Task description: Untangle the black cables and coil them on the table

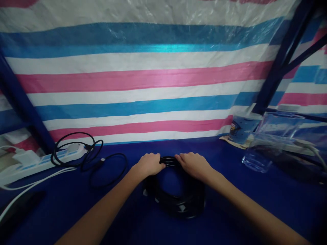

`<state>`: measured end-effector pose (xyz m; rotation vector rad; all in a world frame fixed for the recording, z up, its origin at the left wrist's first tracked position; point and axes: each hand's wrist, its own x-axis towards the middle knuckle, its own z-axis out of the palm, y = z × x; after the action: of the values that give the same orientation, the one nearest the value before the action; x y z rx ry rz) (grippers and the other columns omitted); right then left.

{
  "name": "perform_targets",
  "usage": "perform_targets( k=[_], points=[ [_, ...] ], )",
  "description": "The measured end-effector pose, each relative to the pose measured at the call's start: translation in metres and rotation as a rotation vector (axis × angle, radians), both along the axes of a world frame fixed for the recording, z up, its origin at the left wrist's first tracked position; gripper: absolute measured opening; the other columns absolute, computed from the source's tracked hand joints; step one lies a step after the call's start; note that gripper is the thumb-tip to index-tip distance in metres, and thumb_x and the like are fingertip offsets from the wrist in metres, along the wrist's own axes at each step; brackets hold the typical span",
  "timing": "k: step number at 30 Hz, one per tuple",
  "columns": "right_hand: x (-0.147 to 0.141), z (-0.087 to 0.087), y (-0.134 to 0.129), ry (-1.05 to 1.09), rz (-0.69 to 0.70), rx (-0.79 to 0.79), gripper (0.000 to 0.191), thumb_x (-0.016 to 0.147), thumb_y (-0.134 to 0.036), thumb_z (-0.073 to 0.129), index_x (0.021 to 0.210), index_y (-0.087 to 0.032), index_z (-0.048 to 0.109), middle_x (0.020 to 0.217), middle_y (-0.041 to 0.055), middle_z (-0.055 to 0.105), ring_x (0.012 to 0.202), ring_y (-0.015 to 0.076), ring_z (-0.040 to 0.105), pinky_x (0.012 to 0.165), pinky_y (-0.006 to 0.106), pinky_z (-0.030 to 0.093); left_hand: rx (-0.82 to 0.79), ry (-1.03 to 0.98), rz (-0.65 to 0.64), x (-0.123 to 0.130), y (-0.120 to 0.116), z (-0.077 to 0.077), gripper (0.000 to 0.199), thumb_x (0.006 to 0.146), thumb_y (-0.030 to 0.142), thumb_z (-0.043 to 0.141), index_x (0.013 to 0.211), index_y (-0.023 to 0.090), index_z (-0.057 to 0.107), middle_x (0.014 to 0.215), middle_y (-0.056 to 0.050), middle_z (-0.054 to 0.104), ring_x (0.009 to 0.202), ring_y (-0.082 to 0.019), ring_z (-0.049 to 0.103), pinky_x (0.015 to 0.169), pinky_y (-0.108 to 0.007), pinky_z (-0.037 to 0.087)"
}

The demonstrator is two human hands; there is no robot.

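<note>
A thick coil of black cable point(176, 204) lies on the dark blue table point(122, 217) in front of me, its loops bundled into a ring. My left hand point(151, 164) is closed around the upper left of the ring, thumb toward the middle. On the upper right, my right hand point(192, 164) wraps its fingers over the same coil. A short stretch of the loops shows between the two hands. Small pale patches appear on the coil's lower part, too blurred to make out.
At left are a white power strip point(61, 157) with a plugged-in charger point(27, 157), a thin black cord point(108, 154) and white cables point(38, 182). A cup with a straw point(244, 127) and a clear plastic bottle point(258, 158) occupy the right. Behind hangs a striped sheet point(153, 81) between blue posts.
</note>
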<state>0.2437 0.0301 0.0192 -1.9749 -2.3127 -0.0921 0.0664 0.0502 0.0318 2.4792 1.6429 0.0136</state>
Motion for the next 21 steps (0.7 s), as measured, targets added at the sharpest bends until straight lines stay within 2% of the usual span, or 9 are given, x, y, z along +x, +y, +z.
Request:
perform_targets(
  k=[5,8,10,14,16,19,21],
  points=[
    [0.008,0.005,0.003,0.083,-0.004,-0.059,0.055,0.093,-0.05,0.023,0.098,-0.018,0.067,0.096,0.0159,0.067,0.088,0.035,0.064,0.072,0.045,0.045,-0.032,-0.003,0.031,0.0,0.003,0.003,0.053,0.077,0.056,0.044,0.104,0.014,0.063,0.104,-0.022,0.065,0.095,-0.037,0.06,0.075,-0.043,0.045],
    [0.015,0.007,0.002,0.131,0.018,-0.059,0.052,0.093,-0.051,0.023,0.1,-0.019,0.065,0.097,0.0141,0.067,0.089,0.0344,0.063,0.072,0.043,0.043,-0.023,-0.02,0.061,-0.005,0.003,0.008,0.061,0.08,0.063,0.033,0.107,0.016,0.062,0.108,-0.021,0.064,0.098,-0.037,0.059,0.077,-0.045,0.043],
    [0.021,0.007,0.002,0.185,0.015,-0.03,0.051,0.093,-0.049,0.022,0.096,-0.02,0.064,0.094,0.0124,0.068,0.087,0.0314,0.064,0.071,0.039,0.041,0.022,-0.067,0.081,-0.018,0.001,0.017,0.061,0.083,0.061,0.026,0.105,0.018,0.063,0.107,-0.019,0.065,0.098,-0.036,0.059,0.079,-0.045,0.042],
    [0.037,0.006,0.004,0.319,-0.027,0.104,0.049,0.092,-0.05,0.025,0.08,-0.02,0.062,0.077,0.0086,0.067,0.074,0.0244,0.063,0.063,0.03,0.038,0.223,-0.177,0.147,-0.075,-0.005,0.037,0.046,0.087,0.05,0.029,0.099,0.022,0.064,0.103,-0.01,0.067,0.095,-0.029,0.06,0.081,-0.039,0.042],
    [0.044,0.006,0.006,0.371,-0.029,0.198,0.047,0.091,-0.049,0.027,0.075,-0.02,0.06,0.07,0.0066,0.065,0.067,0.0213,0.062,0.06,0.028,0.037,0.324,-0.159,0.261,-0.112,-0.011,0.04,0.04,0.085,0.047,0.034,0.097,0.024,0.064,0.1,-0.008,0.068,0.091,-0.029,0.06,0.079,-0.039,0.041],
    [0.05,0.006,0.008,0.442,-0.022,0.312,0.045,0.09,-0.049,0.03,0.072,-0.02,0.06,0.065,0.0053,0.063,0.062,0.0193,0.06,0.058,0.027,0.037,0.334,-0.128,0.402,-0.154,-0.03,0.027,0.036,0.082,0.049,0.039,0.089,0.024,0.065,0.085,-0.006,0.069,0.081,-0.03,0.061,0.074,-0.04,0.042],
    [0.048,0.006,0.007,0.489,0.008,0.354,0.045,0.089,-0.049,0.032,0.071,-0.019,0.06,0.064,0.0055,0.062,0.059,0.0185,0.058,0.056,0.027,0.038,0.335,-0.211,0.324,-0.168,-0.047,0.012,0.034,0.082,0.05,0.042,0.085,0.025,0.064,0.088,-0.005,0.068,0.084,-0.027,0.061,0.077,-0.038,0.044]
  ],
)
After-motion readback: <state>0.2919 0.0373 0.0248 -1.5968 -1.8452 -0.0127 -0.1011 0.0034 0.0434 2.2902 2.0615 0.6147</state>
